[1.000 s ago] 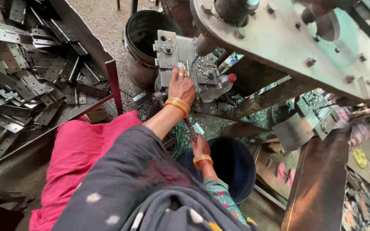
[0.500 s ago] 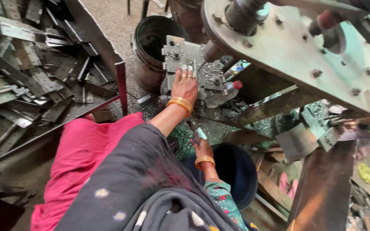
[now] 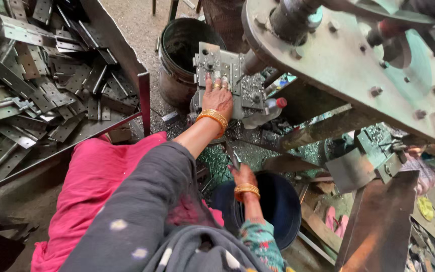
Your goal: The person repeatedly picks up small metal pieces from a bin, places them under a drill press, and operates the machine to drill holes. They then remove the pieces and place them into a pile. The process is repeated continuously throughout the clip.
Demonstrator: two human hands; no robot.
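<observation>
Sleeve first: grey spotted fabric over pink cloth fills the lower left of the frame, nearest my view. Right hand (image 3: 243, 177) sits low centre, bangle on the wrist, fingers pinched around a small flat metal piece (image 3: 234, 160) that points up; it hangs over the rim of a dark blue bucket (image 3: 282, 204) at lower centre-right. Left hand (image 3: 217, 98) reaches further up the frame, palm down, fingers spread narrow and pressed flat on the grey die block (image 3: 230, 83) of the press, rings and orange bangles visible; I can't tell if anything lies under the palm. A plastic bottle with a red cap (image 3: 268, 110) rests just beside the block on its right. Above that, a black bucket (image 3: 183, 55) stands at upper centre. Big bolted machine plate (image 3: 358, 65) runs across the upper right. Tray of flat punched metal strips (image 3: 36, 85) fills the upper left.
</observation>
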